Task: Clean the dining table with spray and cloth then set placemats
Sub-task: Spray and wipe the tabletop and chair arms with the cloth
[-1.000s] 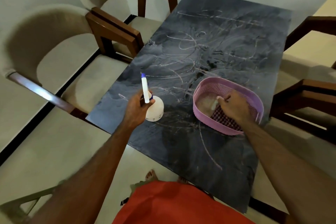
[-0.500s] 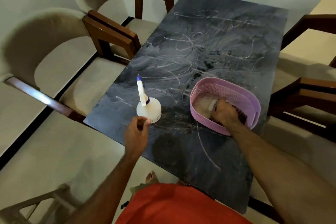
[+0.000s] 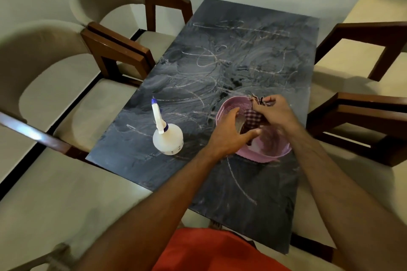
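Both hands over the pink basket (image 3: 222, 110): right hand (image 3: 275, 112) pinching the checked cloth (image 3: 253, 116), left hand (image 3: 231, 134) spread.

- You are looking down on a dark slate-grey dining table (image 3: 259, 55), its top smeared with pale scribbles and wipe marks.
- 1 white spray bottle (image 3: 167, 138) with a blue-tipped nozzle stands upright on it, near the left edge.
- 1 pink perforated basket (image 3: 229, 109) sits on the top, to the right of the bottle and apart from it, near the right edge.
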